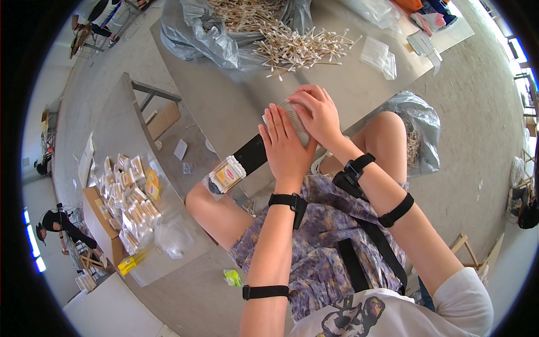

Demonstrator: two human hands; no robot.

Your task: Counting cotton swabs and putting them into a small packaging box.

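A bundle of cotton swabs (294, 120) sits at the near table edge, largely covered by my hands; whether it has a wrapper I cannot tell. My left hand (286, 149) presses along its near left side, fingers extended and thumb on the other side. Around its far right end curl the fingers of my right hand (320, 115). A black strip (251, 154) runs out to the left beside my left hand. On its outer end, above my left knee, rests a packet of cotton swabs (227, 174) with a yellow and red label.
Loose cotton swabs (303, 48) spill from a grey plastic bag (210, 42) on the metal table (224, 101). Clear small bags (379, 56) lie to the right. Several packed swab packets (132, 196), a cardboard box (104, 219) and a yellow cutter (128, 265) occupy the left table.
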